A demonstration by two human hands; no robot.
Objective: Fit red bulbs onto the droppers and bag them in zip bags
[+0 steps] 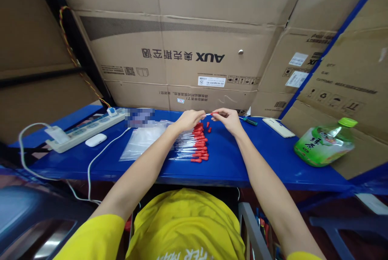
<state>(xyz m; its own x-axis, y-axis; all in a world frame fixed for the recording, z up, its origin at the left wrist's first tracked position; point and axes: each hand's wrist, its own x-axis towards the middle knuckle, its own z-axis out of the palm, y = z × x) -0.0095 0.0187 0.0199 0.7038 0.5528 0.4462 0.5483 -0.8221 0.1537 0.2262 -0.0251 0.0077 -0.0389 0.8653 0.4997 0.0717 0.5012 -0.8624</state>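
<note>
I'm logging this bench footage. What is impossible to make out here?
Head view:
1. Small red-capped clear tube: tiny, ends covered by fingers of left hand and right hand.
2. Patch beside white power strip: blurred out.
3. Green plastic bottle label: too small.

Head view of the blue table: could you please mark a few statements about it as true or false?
1. Both the left hand and the right hand pinch one thin red-tipped piece. True.
2. The green bottle stands upright at the left end. False: it lies on its side at the right end of the blue table.
3. A row of red-capped tubes lies on the table just below the hands. True.
4. The power strip lies on the right side. False: it lies at the left, with cables plugged in.
5. The clear plastic bags lie left of the tubes. True.
</note>
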